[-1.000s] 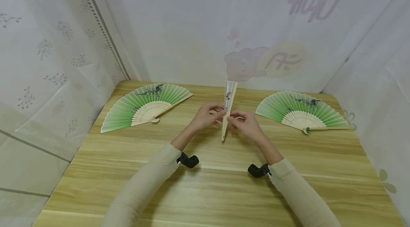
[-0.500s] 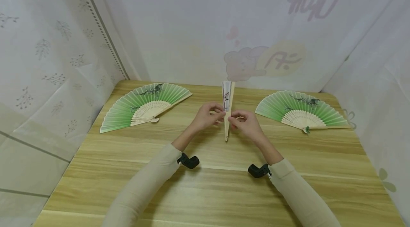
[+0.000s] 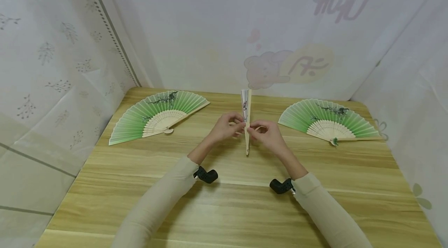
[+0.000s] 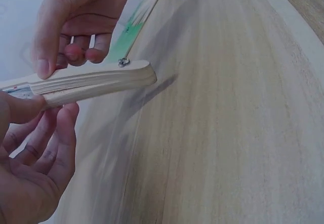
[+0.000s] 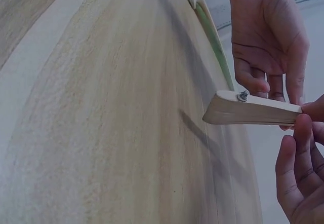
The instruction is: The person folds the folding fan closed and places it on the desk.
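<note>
A folded hand fan point(image 3: 244, 105), with pale wooden ribs and a white printed leaf, is held nearly upright between both hands at the middle of the table. My left hand point(image 3: 223, 128) pinches its left side with thumb and fingers. From the other side, my right hand point(image 3: 268, 134) pinches the fan at about the same height. In the left wrist view, the stacked ribs point(image 4: 96, 84) lie close together with small gaps, and a metal rivet point(image 4: 123, 62) shows near the rounded end. The right wrist view shows that rib end point(image 5: 253, 110) sticking out past the fingers, above the table.
Spread out on the wooden table point(image 3: 231, 209) are two green fans with dark branch prints: a left fan point(image 3: 164, 114) and a right fan point(image 3: 330, 119), which has a green tassel point(image 3: 335, 142). Printed cloth point(image 3: 196, 38) hangs behind the table and along both sides.
The held fan has swung from leaning right to nearly upright: its top moved left, its lower end slightly right. Both hands stay on it in almost the same place.
</note>
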{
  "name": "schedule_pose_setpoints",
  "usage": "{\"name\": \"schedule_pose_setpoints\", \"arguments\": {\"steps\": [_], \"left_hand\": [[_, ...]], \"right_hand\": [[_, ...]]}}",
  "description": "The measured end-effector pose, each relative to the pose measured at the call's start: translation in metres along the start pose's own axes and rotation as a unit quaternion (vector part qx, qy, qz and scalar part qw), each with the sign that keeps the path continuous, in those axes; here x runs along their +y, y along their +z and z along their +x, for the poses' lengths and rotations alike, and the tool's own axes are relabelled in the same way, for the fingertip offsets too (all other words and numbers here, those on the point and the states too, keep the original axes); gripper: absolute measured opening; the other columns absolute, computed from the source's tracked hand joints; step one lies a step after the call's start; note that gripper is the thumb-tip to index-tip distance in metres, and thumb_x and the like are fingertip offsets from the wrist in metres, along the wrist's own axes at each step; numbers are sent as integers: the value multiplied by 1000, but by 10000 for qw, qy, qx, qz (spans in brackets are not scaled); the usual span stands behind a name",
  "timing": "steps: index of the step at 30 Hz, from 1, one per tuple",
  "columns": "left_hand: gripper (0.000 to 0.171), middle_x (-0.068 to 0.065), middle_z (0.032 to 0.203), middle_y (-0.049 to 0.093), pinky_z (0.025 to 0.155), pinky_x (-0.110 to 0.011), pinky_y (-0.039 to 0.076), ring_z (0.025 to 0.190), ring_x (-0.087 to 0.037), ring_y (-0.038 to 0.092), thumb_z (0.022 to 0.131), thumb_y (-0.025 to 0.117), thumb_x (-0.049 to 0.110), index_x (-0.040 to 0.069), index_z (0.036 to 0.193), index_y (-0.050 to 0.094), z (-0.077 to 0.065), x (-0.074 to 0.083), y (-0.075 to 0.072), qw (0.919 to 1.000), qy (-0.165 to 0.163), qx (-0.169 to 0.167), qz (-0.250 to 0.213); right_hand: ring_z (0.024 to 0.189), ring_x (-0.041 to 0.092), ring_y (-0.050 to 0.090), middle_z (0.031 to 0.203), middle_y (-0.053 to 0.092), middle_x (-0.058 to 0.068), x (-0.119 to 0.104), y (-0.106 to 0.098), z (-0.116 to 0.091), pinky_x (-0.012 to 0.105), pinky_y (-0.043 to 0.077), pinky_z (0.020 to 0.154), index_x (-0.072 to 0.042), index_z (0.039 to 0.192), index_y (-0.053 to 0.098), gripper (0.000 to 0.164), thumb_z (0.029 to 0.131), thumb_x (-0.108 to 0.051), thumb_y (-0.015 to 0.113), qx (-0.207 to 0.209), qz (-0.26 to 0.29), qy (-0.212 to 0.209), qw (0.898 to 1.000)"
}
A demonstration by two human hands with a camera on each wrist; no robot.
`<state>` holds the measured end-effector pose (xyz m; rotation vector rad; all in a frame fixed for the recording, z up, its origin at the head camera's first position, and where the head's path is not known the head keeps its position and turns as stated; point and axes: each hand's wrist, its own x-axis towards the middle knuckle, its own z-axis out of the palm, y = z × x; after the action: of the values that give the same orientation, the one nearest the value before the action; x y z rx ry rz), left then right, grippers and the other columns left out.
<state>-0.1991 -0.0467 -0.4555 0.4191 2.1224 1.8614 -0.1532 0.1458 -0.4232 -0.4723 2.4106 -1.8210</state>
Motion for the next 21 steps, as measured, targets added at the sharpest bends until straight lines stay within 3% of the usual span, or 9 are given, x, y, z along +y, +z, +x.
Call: {"name": "schedule_pose_setpoints", "arguments": {"steps": [7, 15, 21], "left_hand": [[20, -18, 103, 66, 73, -48, 61, 93, -43, 70, 104, 61, 12, -6, 112, 64, -1, 1, -2, 9999, -68, -71, -64], [17, -20, 99, 65, 70, -48, 61, 90, -44, 70, 104, 62, 13, -4, 104, 64, 0, 0, -1, 9998, -163, 60, -51], [16, -19, 98, 64, 71, -47, 62, 91, -45, 70, 103, 63, 13, -3, 100, 63, 0, 1, -4, 9997, -213, -30, -124]], "right_hand": [[66, 22, 64, 91, 67, 25, -7, 2, -1, 39, 57, 62, 15, 104, 69, 14, 96, 4, 68, 81, -18, 88, 9999], [67, 19, 66, 94, 69, 25, 8, 0, 0, 57, 57, 67, 14, 106, 70, 15, 96, 3, 68, 41, -90, -106, 9999], [70, 36, 68, 95, 71, 21, 31, 1, 6, 42, 58, 62, 9, 106, 74, 15, 96, -2, 71, 107, -190, -268, 9994]]}}
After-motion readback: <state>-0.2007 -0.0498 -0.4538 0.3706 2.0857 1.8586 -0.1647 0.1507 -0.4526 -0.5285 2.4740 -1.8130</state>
